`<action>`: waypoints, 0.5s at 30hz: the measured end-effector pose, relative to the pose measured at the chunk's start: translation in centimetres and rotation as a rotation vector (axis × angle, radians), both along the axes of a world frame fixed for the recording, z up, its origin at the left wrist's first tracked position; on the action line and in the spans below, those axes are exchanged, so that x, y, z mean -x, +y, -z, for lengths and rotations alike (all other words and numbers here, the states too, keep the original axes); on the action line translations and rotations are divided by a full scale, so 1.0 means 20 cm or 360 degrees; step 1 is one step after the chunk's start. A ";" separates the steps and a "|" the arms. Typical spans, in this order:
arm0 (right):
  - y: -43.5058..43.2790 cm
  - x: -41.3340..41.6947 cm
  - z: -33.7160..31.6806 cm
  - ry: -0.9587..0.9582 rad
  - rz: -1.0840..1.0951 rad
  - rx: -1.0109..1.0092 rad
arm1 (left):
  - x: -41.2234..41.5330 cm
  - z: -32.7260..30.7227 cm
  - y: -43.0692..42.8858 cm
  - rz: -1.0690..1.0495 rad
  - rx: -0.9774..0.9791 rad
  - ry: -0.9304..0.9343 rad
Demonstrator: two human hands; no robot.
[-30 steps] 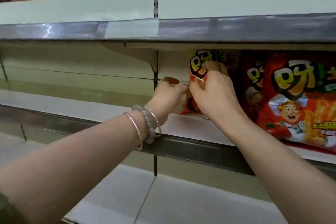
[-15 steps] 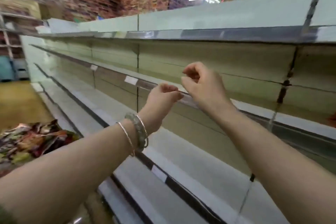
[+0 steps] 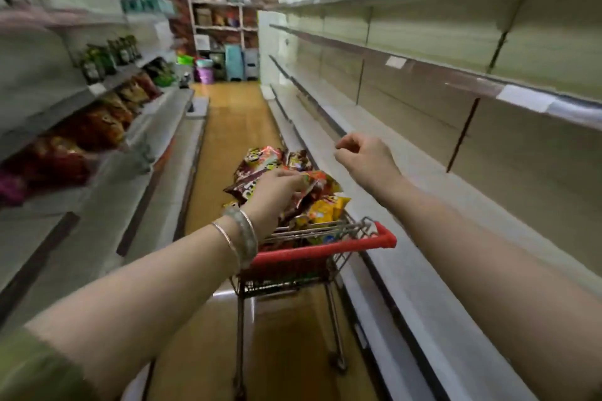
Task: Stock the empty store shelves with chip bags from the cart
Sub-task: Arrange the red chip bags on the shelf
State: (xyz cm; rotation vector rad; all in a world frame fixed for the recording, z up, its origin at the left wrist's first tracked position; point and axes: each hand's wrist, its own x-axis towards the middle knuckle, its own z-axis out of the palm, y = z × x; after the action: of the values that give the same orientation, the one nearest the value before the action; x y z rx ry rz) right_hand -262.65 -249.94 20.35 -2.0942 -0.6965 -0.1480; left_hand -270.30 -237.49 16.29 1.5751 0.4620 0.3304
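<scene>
Left hand (image 3: 277,187) on chip bags (image 3: 260,158) in cart (image 3: 325,249).

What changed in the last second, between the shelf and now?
Both hands let go of the bag they had set on the shelf and swung left to the cart. The left hand now reaches into it and pinches a red-orange bag; the right hand hangs loosely curled, holding nothing. Unchanged: the bracelets on the left wrist.
</scene>
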 end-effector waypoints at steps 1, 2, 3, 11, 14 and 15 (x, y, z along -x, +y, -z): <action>0.07 -0.05 0.05 0.0041 -0.0031 0.0015 | -0.02 0.05 0.07 -0.0063 0.0029 0.0031; 0.13 -0.11 0.10 0.0086 -0.0061 0.0035 | -0.04 0.09 0.13 -0.0130 0.0050 0.0068; 0.19 -0.17 0.16 0.0128 -0.0092 0.0059 | -0.07 0.14 0.20 -0.0185 0.0062 0.0102; 0.58 -0.80 0.55 0.0379 -0.0249 0.0367 | -0.52 0.33 0.59 -0.0530 0.0008 0.0388; 0.70 -1.05 0.67 0.0480 -0.0256 0.0445 | -0.71 0.41 0.67 -0.0577 -0.0007 0.0525; 0.73 -1.12 0.70 0.0520 -0.0256 0.0457 | -0.76 0.44 0.69 -0.0570 0.0000 0.0563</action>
State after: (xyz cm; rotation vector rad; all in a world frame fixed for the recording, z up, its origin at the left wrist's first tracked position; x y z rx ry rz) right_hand -240.22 -235.42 6.39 -2.2485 -0.7128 0.3970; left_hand -255.09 -223.65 7.51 1.5527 1.0244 0.3226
